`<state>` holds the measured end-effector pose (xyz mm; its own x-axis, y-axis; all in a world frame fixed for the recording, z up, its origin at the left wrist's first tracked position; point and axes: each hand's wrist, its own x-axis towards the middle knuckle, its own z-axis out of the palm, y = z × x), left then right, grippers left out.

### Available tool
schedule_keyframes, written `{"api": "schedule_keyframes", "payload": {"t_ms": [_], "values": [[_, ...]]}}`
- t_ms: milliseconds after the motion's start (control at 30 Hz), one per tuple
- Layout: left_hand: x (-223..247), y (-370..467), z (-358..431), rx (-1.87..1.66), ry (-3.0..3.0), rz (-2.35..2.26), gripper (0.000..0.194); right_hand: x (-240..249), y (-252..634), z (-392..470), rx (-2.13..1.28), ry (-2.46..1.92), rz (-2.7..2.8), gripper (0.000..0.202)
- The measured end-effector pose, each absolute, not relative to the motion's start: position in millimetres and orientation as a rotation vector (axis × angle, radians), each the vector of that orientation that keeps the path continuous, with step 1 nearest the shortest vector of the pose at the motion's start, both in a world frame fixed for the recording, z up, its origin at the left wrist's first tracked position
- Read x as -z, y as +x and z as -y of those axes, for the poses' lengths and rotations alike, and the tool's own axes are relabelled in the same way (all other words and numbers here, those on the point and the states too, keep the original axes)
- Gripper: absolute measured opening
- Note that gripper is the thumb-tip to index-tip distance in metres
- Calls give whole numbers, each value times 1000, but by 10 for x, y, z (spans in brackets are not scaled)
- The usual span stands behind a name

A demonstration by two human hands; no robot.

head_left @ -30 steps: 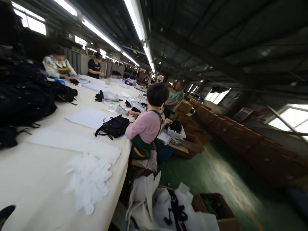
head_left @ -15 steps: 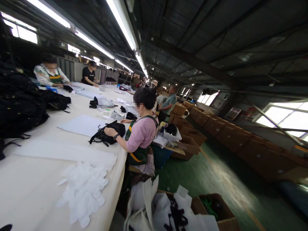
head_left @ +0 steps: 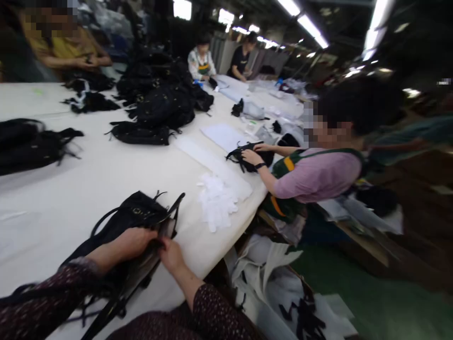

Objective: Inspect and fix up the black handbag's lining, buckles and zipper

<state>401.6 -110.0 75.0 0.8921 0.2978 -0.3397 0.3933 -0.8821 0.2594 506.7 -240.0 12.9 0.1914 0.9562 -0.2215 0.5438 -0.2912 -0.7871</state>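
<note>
A black bag with straps and metal fittings lies before me at the table's near edge. My left hand is closed on the bag at its opening, where a pale lining shows. Close beside it, fingertips nearly meeting, my right hand is closed on the bag's edge. The fingertips of both hands are partly hidden by the fabric and slightly blurred. Right of the bag, a heap of white cut pieces lies on the table.
A co-worker in a pink top handles another black bag at the table edge. Piled black bags lie farther back on the white table. White sheet scraps fill a box on the floor to the right.
The view has swung left and down, bringing my hands and the black bag into sight. The pink-sleeved co-worker now appears farther right, hands still on a bag.
</note>
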Motion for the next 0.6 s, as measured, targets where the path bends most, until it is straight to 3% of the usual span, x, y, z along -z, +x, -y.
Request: {"api": "schedule_keyframes", "payload": {"t_ms": [167, 400, 600], "values": [[-875, 3459, 1100, 186, 2824, -370, 23, 122, 5056, 2309, -1019, -1887, 1459, 41], [-630, 3038, 1195, -7, 2684, -821, 28, -27, 4920, 2339, -810, -1921, 1787, 23], [-400, 3083, 1250, -24, 2421, -844, 28, -54, 4770, 2159, -593, -2031, 2146, 30]]}}
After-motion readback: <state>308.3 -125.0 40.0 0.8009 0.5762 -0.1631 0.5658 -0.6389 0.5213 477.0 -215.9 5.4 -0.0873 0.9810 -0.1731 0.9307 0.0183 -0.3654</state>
